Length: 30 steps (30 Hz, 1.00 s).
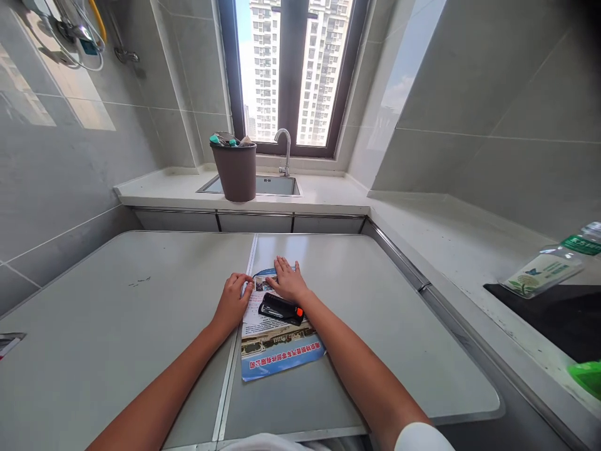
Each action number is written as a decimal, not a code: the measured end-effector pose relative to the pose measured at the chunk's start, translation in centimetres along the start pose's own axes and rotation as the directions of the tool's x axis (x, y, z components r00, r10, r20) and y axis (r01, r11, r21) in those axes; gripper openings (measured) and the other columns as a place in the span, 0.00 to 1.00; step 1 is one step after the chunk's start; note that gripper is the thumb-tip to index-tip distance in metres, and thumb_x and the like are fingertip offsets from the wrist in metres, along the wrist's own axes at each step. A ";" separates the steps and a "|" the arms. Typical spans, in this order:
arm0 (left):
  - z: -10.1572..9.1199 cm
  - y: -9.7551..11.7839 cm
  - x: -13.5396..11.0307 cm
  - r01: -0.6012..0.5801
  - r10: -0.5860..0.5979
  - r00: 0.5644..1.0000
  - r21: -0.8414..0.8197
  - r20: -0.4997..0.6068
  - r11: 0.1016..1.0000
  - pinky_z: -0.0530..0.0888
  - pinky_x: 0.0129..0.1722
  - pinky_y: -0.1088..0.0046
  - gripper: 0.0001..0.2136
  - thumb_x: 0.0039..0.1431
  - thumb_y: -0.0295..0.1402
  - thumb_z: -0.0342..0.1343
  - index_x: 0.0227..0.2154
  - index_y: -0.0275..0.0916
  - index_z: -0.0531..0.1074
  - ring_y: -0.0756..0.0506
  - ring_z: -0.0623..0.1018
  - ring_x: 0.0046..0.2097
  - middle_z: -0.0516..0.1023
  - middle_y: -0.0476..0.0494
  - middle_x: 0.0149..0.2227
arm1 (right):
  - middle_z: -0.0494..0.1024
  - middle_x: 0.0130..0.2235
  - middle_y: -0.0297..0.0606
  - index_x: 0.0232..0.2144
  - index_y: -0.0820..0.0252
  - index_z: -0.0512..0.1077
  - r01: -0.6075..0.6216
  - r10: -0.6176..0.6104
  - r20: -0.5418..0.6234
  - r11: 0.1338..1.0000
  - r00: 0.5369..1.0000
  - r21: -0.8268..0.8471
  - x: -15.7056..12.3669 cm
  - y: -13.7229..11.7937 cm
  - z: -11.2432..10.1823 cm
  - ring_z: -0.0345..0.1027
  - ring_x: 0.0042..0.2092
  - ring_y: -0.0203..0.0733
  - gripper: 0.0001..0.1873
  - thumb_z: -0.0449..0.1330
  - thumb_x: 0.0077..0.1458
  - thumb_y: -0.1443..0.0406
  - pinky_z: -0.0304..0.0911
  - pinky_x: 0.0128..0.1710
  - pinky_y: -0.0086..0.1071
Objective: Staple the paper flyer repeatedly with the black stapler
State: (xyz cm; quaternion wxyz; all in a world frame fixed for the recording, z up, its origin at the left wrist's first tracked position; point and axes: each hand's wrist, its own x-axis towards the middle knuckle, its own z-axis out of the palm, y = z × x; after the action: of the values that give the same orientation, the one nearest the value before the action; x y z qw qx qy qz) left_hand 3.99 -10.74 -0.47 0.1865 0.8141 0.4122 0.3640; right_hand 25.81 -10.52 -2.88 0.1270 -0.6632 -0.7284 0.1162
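Observation:
A printed blue-and-white leaflet (pixel 282 358) lies on the folding table, its red lettering upside down to me. On its upper left is a smaller white paper slip (pixel 253 308) with writing. My left hand (pixel 233 299) is curled at the left edge of these papers, thumb and fingertips pinched together on the edge. Flat across the leaflet's top part rests my right hand (pixel 290 283), fingers stretched and spread. Just below that hand a black stapler (pixel 280 309) with an orange-red end lies on the papers; my right wrist is close to the orange end.
The pale table (pixel 141 338) has a seam down its middle. Behind it, a brown bucket (pixel 235 172) stands by the sink (pixel 277 186) and faucet (pixel 286 150). On the right counter are a plastic bottle (pixel 549 269), a black panel (pixel 554 319) and a green object (pixel 588 378).

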 end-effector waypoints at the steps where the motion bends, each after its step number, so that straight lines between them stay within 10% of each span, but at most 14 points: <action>1: 0.0 -0.2 0.0 0.009 -0.009 1.000 0.006 -0.004 1.000 0.72 0.54 0.56 0.09 0.70 0.36 0.47 0.39 0.42 0.73 0.39 0.75 0.49 0.74 0.41 0.43 | 0.35 0.76 0.47 0.75 0.64 0.40 0.002 -0.002 -0.008 1.000 1.000 0.006 0.1 -0.2 0.1 0.29 0.77 0.51 0.44 0.36 0.69 0.42 0.22 0.72 0.60; 12: 0.5 0.7 -0.8 -0.111 0.098 0.979 0.066 0.180 0.992 0.73 0.54 0.55 0.08 0.68 0.33 0.50 0.40 0.43 0.74 0.39 0.76 0.50 0.76 0.41 0.45 | 0.37 0.76 0.46 0.74 0.62 0.46 -0.207 0.206 -0.030 0.976 0.978 -0.060 -4.7 6.0 -1.5 0.28 0.77 0.50 0.40 0.39 0.71 0.45 0.23 0.72 0.58; 21: 1.3 2.9 -2.3 -0.404 0.338 0.812 0.039 0.476 0.914 0.59 0.69 0.42 0.17 0.70 0.39 0.52 0.60 0.51 0.70 0.36 0.70 0.66 0.69 0.42 0.66 | 0.41 0.76 0.45 0.75 0.64 0.45 -0.236 0.232 -0.081 0.970 0.969 -0.050 -6.8 9.3 -2.0 0.30 0.76 0.48 0.40 0.41 0.70 0.47 0.22 0.72 0.53; 30: 1.5 2.9 -2.7 -0.445 0.330 0.752 0.070 0.570 0.893 0.56 0.69 0.37 0.22 0.70 0.41 0.54 0.65 0.54 0.65 0.34 0.64 0.70 0.64 0.42 0.70 | 0.74 0.58 0.49 0.54 0.62 0.73 -0.106 0.166 -0.384 0.979 0.908 0.173 -8.0 9.8 -5.1 0.65 0.61 0.50 0.20 0.52 0.67 0.59 0.56 0.63 0.42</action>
State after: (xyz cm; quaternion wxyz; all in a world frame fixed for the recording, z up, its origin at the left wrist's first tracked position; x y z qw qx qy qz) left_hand 5.58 -14.64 -0.89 0.1324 0.9656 0.1979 0.1049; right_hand 37.46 -17.60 -1.60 0.3122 -0.7109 -0.6288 0.0416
